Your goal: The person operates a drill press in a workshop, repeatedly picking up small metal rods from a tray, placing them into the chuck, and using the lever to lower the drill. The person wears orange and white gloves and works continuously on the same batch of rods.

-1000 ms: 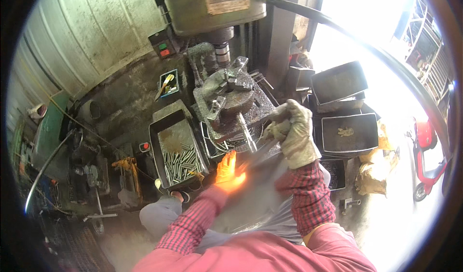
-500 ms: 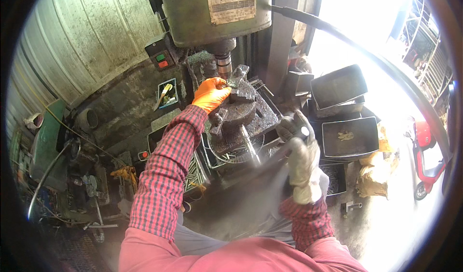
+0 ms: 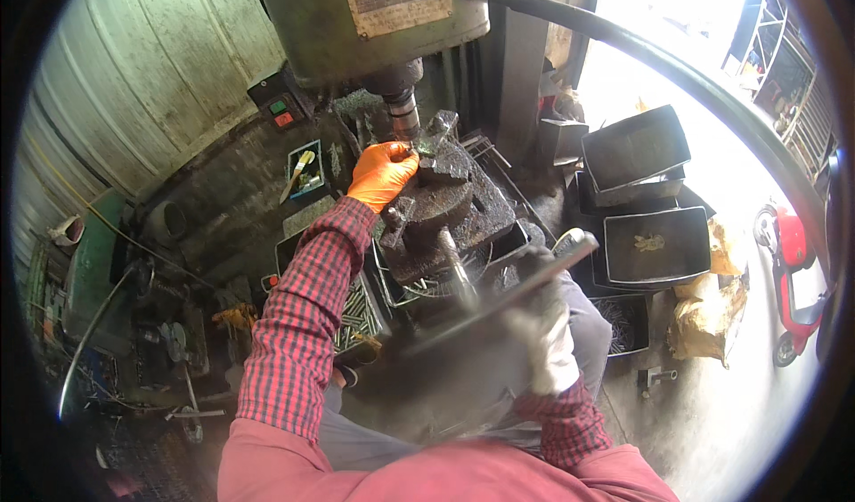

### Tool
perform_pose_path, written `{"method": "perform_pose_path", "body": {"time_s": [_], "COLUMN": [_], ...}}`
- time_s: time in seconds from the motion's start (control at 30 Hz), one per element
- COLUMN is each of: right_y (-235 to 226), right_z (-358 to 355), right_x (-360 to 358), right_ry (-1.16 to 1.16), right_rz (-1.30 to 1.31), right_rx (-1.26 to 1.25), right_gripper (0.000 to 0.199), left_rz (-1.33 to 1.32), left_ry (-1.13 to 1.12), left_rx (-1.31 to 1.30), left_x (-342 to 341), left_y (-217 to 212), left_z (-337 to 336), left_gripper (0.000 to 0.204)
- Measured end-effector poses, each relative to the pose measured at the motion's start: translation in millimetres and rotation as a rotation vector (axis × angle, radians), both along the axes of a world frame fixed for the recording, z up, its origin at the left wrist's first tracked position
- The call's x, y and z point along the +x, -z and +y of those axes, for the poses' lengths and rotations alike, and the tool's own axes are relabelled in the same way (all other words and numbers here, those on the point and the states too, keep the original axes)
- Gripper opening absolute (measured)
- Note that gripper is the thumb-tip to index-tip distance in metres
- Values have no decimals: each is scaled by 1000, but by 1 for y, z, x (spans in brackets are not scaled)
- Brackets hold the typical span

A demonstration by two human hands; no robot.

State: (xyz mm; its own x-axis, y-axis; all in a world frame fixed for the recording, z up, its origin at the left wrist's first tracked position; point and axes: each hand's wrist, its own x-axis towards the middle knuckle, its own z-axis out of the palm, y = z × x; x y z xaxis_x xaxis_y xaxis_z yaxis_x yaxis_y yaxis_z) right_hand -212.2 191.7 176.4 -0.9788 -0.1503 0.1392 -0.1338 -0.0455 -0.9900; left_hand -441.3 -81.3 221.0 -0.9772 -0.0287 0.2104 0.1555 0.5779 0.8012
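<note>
My left hand (image 3: 383, 177), in an orange glove, has its fingers pinched together at the vise (image 3: 436, 204), just beneath the drill chuck (image 3: 403, 114). What the fingertips hold is hidden or too small to name. Green drill press housing (image 3: 374, 30) hangs above. My right hand (image 3: 543, 328), in a pale work glove with dark fingers, is right of the vise, blurred by motion. A dark bar-shaped lever (image 3: 525, 293) crosses in front of it, also smeared. Whether those fingers are closed on the lever does not show clearly.
Metal pins (image 3: 358, 310) fill a tray left of the vise. Dark bins (image 3: 657, 245) are stacked at right, one with a glove in it. A brush (image 3: 298, 172) lies in a small tray near the switch box (image 3: 278, 106). A red scooter (image 3: 791, 253) stands far right.
My right hand has moved down and toward me, and the blurred lever now lies across in front of it. My left hand stays at the vise; the whole view has shifted slightly.
</note>
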Motion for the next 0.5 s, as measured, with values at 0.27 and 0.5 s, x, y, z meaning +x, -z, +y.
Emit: {"method": "perform_pose_path", "body": {"time_s": [0.27, 0.5], "right_y": [-53, -42], "right_z": [-8, 87], "right_x": [21, 51], "right_ry": [-649, -356], "right_rz": [309, 169], "right_rx": [138, 489], "right_gripper": [64, 62], "left_rz": [90, 35], "left_ry": [123, 66], "left_rx": [735, 1284], "left_x": [-17, 68], "left_y": [21, 42], "left_z": [-24, -61], "left_gripper": [9, 20]}}
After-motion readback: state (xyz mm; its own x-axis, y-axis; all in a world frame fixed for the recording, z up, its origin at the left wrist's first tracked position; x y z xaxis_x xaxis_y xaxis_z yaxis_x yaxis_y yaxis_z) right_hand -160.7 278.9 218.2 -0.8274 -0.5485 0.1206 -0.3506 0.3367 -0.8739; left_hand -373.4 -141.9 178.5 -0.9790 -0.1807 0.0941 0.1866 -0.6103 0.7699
